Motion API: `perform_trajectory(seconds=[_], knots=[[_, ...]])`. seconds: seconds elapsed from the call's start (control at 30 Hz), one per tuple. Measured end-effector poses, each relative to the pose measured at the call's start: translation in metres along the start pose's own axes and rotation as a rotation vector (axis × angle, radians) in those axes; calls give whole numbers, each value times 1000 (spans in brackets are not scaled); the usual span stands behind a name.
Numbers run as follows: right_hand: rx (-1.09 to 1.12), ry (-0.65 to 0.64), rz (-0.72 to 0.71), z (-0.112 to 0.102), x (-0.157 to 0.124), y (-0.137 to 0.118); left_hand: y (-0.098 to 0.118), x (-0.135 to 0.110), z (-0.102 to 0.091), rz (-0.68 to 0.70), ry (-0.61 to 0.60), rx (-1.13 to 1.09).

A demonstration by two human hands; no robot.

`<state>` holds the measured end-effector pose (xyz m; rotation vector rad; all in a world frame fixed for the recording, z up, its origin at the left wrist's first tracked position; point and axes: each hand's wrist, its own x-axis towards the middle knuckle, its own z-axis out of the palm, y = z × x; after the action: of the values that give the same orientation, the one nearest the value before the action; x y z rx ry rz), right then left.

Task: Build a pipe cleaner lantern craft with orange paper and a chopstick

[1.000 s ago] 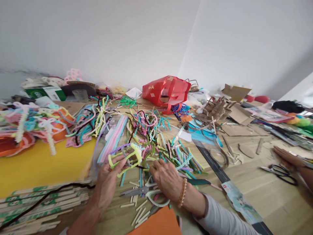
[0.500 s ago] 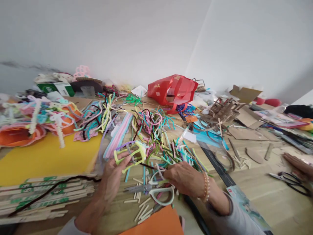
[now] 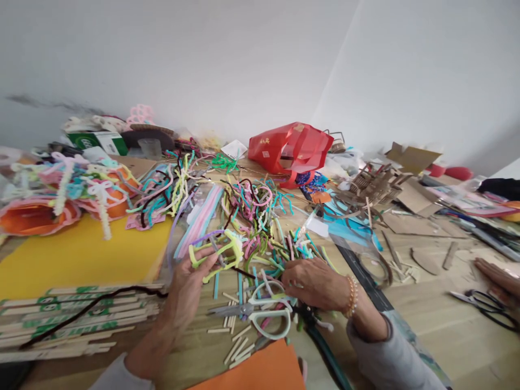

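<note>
Looping yellow-green pipe-cleaner frame (image 3: pixel 217 253) in left hand (image 3: pixel 184 295)

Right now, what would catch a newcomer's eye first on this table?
The tangle of coloured pipe cleaners heaped mid-table, with the left hand holding a yellow-green pipe-cleaner frame at its near edge. The right hand rests on the pile beside white-handled scissors. Behind lies a red bag.
</note>
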<state>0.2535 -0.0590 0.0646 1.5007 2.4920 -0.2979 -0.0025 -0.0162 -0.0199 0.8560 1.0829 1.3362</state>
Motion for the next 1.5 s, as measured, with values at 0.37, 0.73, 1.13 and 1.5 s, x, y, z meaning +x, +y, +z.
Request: perform_trajectory(seconds=[0.37,0.73,1.13,1.5], knots=[[-60,200,528,28,30,48,7,-2,3,-30,-1,44],[47,92,28,-1,5,-2,4,-1,2,-19,-2,-1],[-90,92,70,32,-12,-44,0,0,2,-21,-11,-15],[-132,171,57,31,-14,-47,1,-1,2,-5,-3,21]])
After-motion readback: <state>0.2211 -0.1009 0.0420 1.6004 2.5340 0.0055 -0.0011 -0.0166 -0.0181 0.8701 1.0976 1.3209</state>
